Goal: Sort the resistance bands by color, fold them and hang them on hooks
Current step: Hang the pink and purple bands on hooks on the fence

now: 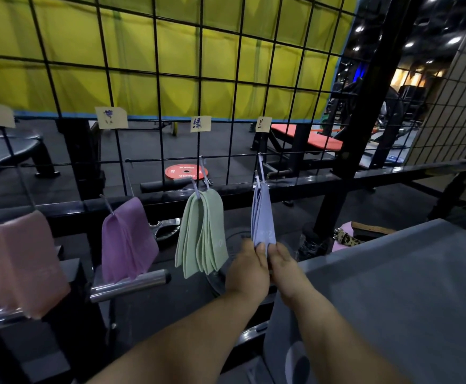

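Four bunches of folded resistance bands hang from hooks on a black wire grid (157,79). From left to right they are pink bands (24,261), purple bands (128,239), green bands (202,231) and blue bands (263,217). The blue bunch hangs from a hook (260,169) under a paper label (263,124). My left hand (249,268) and my right hand (283,268) meet at the bottom edge of the blue bands and pinch it between fingers and thumbs. Other labels (200,123) sit above the other hooks.
A grey padded surface (406,286) lies at the lower right. Chrome bars (132,284) jut out below the purple bands. Behind the grid are a red weight plate (186,172), a red bench (309,138) and a yellow curtain (132,59).
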